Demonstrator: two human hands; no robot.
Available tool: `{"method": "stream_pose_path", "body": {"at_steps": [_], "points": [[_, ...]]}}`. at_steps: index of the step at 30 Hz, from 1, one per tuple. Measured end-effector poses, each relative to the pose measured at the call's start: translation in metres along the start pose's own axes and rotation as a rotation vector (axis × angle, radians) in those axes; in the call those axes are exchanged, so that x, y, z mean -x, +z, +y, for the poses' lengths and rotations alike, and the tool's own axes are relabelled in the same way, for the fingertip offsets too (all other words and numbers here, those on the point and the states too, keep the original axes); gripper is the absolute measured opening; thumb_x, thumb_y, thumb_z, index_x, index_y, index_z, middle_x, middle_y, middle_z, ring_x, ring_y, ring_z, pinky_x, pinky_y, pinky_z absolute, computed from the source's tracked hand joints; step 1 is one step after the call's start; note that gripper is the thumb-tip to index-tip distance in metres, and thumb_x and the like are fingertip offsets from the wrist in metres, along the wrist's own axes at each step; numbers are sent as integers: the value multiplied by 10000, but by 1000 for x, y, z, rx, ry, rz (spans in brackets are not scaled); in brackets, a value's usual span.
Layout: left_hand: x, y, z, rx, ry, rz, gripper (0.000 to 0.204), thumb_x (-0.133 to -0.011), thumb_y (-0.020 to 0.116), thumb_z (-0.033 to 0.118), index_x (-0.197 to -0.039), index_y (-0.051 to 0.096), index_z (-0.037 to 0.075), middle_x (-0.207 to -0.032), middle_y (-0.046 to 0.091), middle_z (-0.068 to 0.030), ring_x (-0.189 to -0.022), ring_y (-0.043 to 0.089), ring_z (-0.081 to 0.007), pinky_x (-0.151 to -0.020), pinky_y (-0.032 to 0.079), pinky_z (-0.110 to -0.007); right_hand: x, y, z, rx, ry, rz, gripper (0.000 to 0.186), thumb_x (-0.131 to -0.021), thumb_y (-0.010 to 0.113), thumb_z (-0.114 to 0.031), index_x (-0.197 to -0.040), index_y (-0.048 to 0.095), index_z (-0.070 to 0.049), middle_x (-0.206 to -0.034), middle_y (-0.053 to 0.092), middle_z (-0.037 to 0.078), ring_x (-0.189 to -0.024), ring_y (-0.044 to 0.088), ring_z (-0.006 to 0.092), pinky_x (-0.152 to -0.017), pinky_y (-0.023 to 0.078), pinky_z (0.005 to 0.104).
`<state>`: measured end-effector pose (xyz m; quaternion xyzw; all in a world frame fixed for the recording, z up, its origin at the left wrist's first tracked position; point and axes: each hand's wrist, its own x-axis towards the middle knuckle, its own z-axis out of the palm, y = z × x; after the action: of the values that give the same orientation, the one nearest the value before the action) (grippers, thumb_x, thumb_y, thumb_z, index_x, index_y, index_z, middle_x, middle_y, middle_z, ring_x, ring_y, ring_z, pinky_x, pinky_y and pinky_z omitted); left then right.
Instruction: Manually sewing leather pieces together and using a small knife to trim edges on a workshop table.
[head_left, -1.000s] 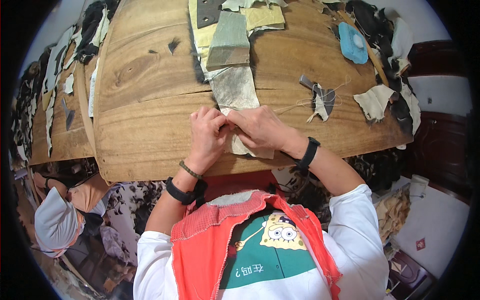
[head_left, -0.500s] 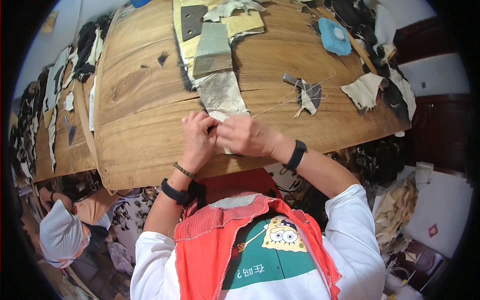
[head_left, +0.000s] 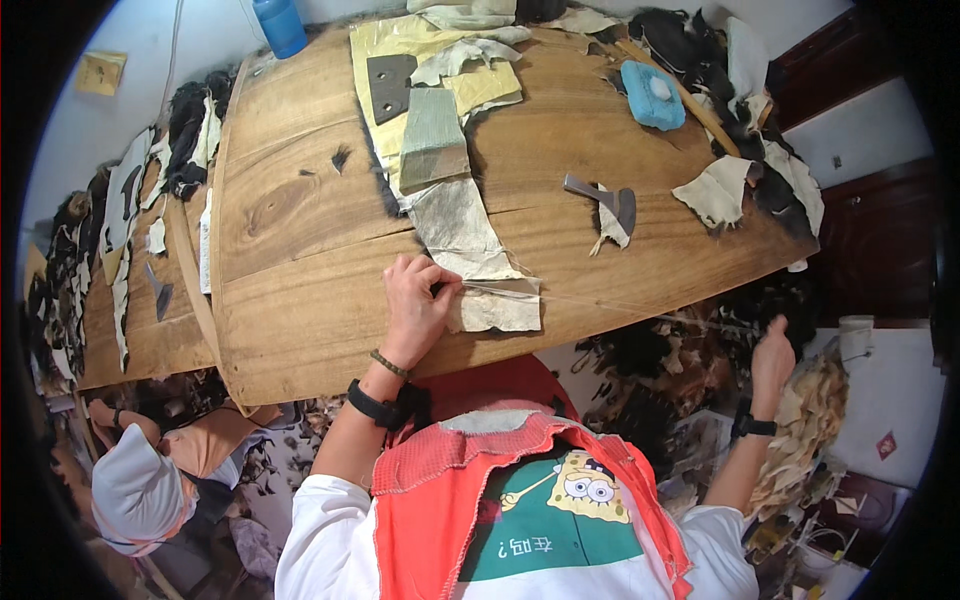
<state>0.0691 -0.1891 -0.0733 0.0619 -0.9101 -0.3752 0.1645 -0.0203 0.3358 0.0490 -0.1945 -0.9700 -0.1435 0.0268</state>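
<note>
My left hand [head_left: 416, 308] pinches the left edge of a pale fur-hide strip [head_left: 458, 222], at the seam where a smaller off-white hide piece [head_left: 505, 310] meets it near the table's front edge. From that seam a thin white thread [head_left: 610, 303] runs taut to the right. Well beyond the front edge, my right hand [head_left: 772, 362] is closed on the thread's far end. Any needle there is too small to make out. Across the upper strip lies a translucent greenish plate [head_left: 432, 130].
On the wooden table [head_left: 300, 310] are a crescent-bladed knife [head_left: 618, 208] on a hide scrap, a blue sponge-like block [head_left: 652, 95], a dark plate with holes [head_left: 390, 88] and another hide scrap [head_left: 714, 192]. A blue bottle [head_left: 279, 28] stands behind. A co-worker [head_left: 145, 480] sits at left.
My right hand has left the seam and swung far right, drawing the thread out straight. Thread that lay looped around the knife is gone from there. My left hand stays at the seam.
</note>
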Motion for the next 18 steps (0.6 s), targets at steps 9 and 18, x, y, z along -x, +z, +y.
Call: {"method": "stream_pose_path", "body": {"at_steps": [9,18], "points": [[1,3,-3,14,-7,6,59,-771,786,156,-800,747,121,-834,635,-38,-898,542,-255,-843,372,-387,95,21,-156,-712,-595,-33,255,-964,580,-337,-975,676,-100,-766,662,222,-750,661,431,-610,481,533],[0,0,0,7,-15,7,98,-746,812,162,-804,746,117,-799,619,-39,-862,534,-255,-816,379,-388,157,-27,-319,-732,-1348,189,130,-815,674,-142,-770,571,-77,-659,645,95,-614,666,265,-590,494,396]]}}
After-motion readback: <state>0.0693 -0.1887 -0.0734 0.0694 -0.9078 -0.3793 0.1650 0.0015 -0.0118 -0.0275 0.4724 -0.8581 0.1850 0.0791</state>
